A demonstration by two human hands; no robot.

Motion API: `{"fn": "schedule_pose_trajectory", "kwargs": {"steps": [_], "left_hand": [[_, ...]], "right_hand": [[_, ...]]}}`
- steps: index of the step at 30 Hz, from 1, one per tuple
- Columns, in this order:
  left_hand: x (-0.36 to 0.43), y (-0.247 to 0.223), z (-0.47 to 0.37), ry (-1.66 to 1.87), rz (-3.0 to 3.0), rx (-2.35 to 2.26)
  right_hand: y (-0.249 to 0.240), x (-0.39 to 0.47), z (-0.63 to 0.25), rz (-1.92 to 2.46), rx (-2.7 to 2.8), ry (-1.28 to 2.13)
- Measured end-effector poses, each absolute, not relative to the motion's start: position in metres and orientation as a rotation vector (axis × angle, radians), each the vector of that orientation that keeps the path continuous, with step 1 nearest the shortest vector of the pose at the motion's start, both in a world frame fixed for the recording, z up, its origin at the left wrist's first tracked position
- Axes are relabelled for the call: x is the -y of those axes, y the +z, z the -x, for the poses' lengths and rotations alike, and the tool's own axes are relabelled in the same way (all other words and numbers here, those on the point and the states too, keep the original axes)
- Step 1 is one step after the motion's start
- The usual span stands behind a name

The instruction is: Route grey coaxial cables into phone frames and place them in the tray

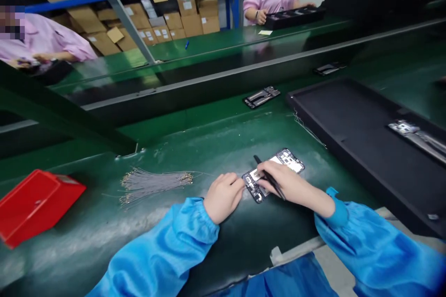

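Note:
An opened phone (294, 163) lies on the green work surface with its circuit boards and a pale battery area exposed. My right hand (287, 183) is over it, closed around slim black tweezers (273, 184) that slant across the phone. The right fingertips reach down to its inner parts and partly hide them. At the phone's left edge rests my left hand (225, 196), its fingers curled and pressed together; what they hold, if anything, is hidden. A bundle of thin grey cables (156, 182) with small metal ends lies left of this hand, and one strand trails towards it.
A red bin (42, 204) stands at the left. On the right is a large black foam tray (355, 125) carrying a phone part (414, 134). Two more opened phones (261, 97) lie along the back. Two people in pink sit beyond the metal rail (216, 80).

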State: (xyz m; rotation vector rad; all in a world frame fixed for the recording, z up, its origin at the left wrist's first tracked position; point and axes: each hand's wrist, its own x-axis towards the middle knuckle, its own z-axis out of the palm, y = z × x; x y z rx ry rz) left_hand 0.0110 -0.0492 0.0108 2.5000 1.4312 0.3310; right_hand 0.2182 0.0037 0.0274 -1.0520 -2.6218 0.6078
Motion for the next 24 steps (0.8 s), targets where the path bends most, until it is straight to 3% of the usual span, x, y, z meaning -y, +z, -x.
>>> {"fn": "schedule_pose_trajectory", "kwargs": {"steps": [11, 24], "left_hand": [[0.038, 0.005, 0.000, 0.467, -2.355, -1.615], [0.037, 0.004, -0.002, 0.489, -2.424, -1.659]], "right_hand": [[0.026, -0.015, -0.185, 0.886, 2.201, 1.115], [0.013, -0.013, -0.180, 0.906, 1.789, 1.401]]}}
